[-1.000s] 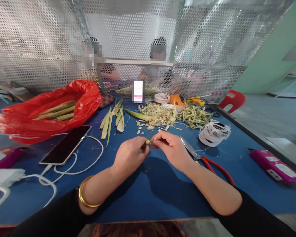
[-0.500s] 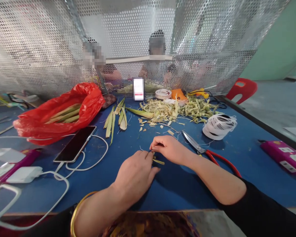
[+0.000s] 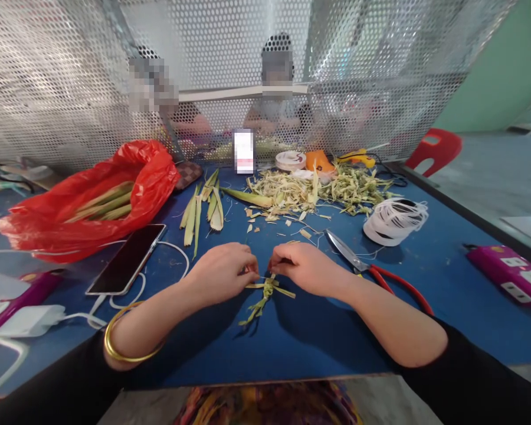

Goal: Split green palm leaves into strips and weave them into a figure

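Observation:
Between my hands hangs a small knotted figure of green leaf strips (image 3: 268,288), with thin strips sticking out to both sides and a leafy tail below. My right hand (image 3: 308,269) pinches its upper end between thumb and fingertips. On the other side, my left hand (image 3: 223,268) is closed in a pinch on a fine thread that runs to the knot; the thread is barely visible. Scissors with red handles (image 3: 398,283) lie open beside my right forearm. A roll of white ribbon or cord (image 3: 393,221) stands beyond them.
Shredded leaf strips (image 3: 287,192) are heaped at the back, with cut leaves (image 3: 197,215) to their left. A red plastic bag (image 3: 154,183) holds long leaves. A phone (image 3: 126,260) with a white cable lies at left, a purple power strip (image 3: 508,274) at right. Two people sit behind the perforated screen.
My left hand has drawn away to the left from the knotted figure, uncovering it and its tail. My right hand keeps its pinch in nearly the same place. The view has shifted slightly.

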The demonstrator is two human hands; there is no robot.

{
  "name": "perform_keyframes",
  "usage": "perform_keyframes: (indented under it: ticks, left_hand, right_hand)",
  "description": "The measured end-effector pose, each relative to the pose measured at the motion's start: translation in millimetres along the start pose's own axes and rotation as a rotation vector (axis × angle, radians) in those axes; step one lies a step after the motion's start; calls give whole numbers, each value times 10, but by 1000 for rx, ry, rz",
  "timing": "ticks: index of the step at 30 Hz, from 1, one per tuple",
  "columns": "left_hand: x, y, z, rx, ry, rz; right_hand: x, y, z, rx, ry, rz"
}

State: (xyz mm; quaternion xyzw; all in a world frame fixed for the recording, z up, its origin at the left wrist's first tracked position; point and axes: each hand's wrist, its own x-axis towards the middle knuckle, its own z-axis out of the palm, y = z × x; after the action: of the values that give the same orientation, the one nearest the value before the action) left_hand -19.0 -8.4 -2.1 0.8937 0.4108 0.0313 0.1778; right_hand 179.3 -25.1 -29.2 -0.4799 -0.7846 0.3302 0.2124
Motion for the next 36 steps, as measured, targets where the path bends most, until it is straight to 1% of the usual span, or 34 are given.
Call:
perform_keyframes:
  ticks: [3, 6, 8, 10, 13, 17, 22, 25, 27, 31, 34, 35, 36]
  left_hand:
    - [93, -63, 12, -356, -50, -5]
    - [129, -84, 62, -720, -112, -105]
    - [130, -77, 84, -865, -118, -170]
    - [125, -66, 91, -956, -128, -214]
    - [128, -71, 90, -1027, -183, -247]
    - [141, -131, 103, -1110, -241, -259]
    - [124, -167, 127, -1274, -260, -391]
    - [111, -125, 147, -1312, -230, -474]
    - [107, -90, 169, -1289, -210, -489]
    - [95, -36, 240, -1215, -187, -411]
    - [83, -4, 287, -1170, -120, -392]
    - [81, 3, 296, -1163, -103, -392]
    - [80, 6, 302, -1164, -95, -391]
  right_hand:
    - [8, 11, 3, 36, -1, 13]
    - [10, 6, 15, 81, 15, 13]
    - [7, -8, 20, 96, 26, 1]
    - [3, -28, 16, 106, 33, -2]
    - [3, -60, 1, 119, 27, 31]
    - [12, -79, -9, 132, -3, 80]
    - [7, -88, -13, 160, -9, 128]
    - [2, -99, -15, 182, -15, 150]
    - [2, -102, -9, 226, -13, 169]
    - [4, -108, 22, 362, -23, 246]
    - [2, -120, 28, 516, -30, 269]
    - [1, -123, 20, 591, 3, 263]
    - [1, -126, 7, 655, 62, 252]
